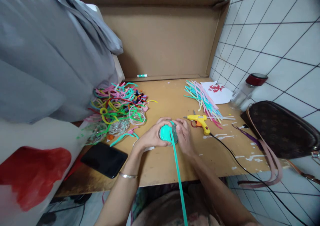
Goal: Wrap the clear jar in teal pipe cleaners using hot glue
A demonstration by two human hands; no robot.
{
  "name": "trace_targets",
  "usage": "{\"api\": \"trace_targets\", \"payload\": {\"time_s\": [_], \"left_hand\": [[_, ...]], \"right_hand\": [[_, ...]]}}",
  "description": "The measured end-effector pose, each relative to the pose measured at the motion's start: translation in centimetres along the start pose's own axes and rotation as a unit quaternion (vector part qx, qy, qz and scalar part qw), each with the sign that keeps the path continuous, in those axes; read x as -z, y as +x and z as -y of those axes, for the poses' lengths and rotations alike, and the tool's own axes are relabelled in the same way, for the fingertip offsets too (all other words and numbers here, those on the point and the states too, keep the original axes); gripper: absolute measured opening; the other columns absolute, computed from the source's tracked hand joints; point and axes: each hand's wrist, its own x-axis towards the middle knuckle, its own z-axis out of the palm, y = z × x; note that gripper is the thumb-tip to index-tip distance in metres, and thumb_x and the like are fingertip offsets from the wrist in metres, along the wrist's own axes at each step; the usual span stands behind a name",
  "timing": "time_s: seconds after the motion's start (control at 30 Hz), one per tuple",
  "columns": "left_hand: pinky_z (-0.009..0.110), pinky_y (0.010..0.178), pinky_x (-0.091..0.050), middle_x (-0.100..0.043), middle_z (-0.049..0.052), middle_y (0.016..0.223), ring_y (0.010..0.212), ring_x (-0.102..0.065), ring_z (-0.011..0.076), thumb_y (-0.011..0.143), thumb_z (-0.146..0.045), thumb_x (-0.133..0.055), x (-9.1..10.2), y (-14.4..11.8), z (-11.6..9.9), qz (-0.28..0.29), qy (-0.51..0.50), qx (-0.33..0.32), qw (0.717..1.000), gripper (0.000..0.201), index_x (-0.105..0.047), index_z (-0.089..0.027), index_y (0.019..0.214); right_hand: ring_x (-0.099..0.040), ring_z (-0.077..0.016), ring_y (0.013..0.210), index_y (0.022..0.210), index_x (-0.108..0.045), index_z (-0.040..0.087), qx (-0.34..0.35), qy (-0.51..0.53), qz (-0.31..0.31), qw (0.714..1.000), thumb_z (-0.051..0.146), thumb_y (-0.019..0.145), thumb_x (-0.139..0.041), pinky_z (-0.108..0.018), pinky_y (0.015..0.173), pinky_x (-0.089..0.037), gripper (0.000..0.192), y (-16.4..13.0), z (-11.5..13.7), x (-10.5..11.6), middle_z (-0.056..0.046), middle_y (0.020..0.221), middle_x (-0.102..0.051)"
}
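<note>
Between my two hands is a small round clear object (165, 134), partly covered in teal fuzzy pipe cleaner; its exact kind is hard to make out. A long teal pipe cleaner (178, 172) runs from it down toward my body. My left hand (152, 135) is closed around the left side of the object, thumb in front. On its right side, my right hand (184, 136) holds it with bent fingers near where the strip leaves it. A yellow glue gun (200, 121) lies just right of my right hand, nozzle pointing left.
Left lie a pile of colourful pipe cleaners (117, 100) and a black phone (104, 159). At right are a bundle of pastel pipe cleaners (203, 100), a bottle (243, 92), a brown bag (280, 129) and the glue gun's cord (232, 155). A cardboard panel (162, 40) stands behind.
</note>
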Motion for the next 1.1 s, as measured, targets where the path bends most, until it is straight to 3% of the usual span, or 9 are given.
{"api": "trace_targets", "payload": {"time_s": [0.23,0.47,0.63,0.8,1.1], "left_hand": [[0.048,0.113,-0.033,-0.041,0.013,0.143,0.138,-0.038,0.0326,0.056,-0.021,-0.083,0.0,0.1,0.0,0.002,-0.015,-0.005,1.000,0.063,-0.055,-0.022,0.113],[0.048,0.113,-0.034,-0.041,0.012,0.143,0.135,-0.041,0.0323,0.058,-0.023,-0.082,0.0,0.0,0.2,0.000,0.008,-0.005,1.000,0.061,-0.054,-0.022,0.112],[0.051,0.114,-0.033,-0.042,0.012,0.142,0.134,-0.042,0.0332,0.056,-0.024,-0.083,-0.2,0.1,0.5,-0.014,0.002,-0.006,1.000,0.065,-0.054,-0.023,0.114],[0.050,0.113,-0.033,-0.045,0.011,0.138,0.132,-0.044,0.0329,0.055,-0.027,-0.084,-0.2,0.3,0.8,-0.026,-0.011,-0.010,1.000,0.067,-0.055,-0.023,0.116],[0.050,0.112,-0.034,-0.045,0.011,0.139,0.132,-0.045,0.0323,0.053,-0.023,-0.084,-0.1,0.2,0.5,-0.025,-0.002,-0.003,1.000,0.068,-0.056,-0.023,0.115]], "right_hand": [[-0.048,-0.0247,0.121,0.122,-0.066,0.029,0.053,-0.019,0.006,0.998,0.059,0.098,-0.023,-0.048,0.105,-0.036,0.058,-0.2,0.6,0.0,-0.007,0.124,-0.055],[-0.053,-0.0240,0.112,0.111,-0.069,0.027,-0.010,-0.046,-0.034,0.998,0.055,0.098,-0.023,-0.046,0.100,-0.040,0.056,0.1,0.0,-0.2,-0.008,0.112,-0.061],[-0.056,-0.0226,0.107,0.103,-0.069,0.024,-0.039,0.002,-0.052,0.998,0.055,0.097,-0.028,-0.043,0.097,-0.044,0.051,0.3,-1.2,-0.1,-0.009,0.108,-0.061],[-0.051,-0.0226,0.115,0.113,-0.066,0.024,-0.005,0.011,-0.035,0.999,0.051,0.099,-0.028,-0.045,0.104,-0.040,0.048,0.2,-1.4,0.1,-0.009,0.115,-0.057],[-0.046,-0.0254,0.125,0.110,-0.069,0.026,0.035,0.039,-0.007,0.999,0.055,0.097,-0.030,-0.050,0.108,-0.038,0.050,0.4,-0.7,-0.1,-0.009,0.125,-0.053]]}}
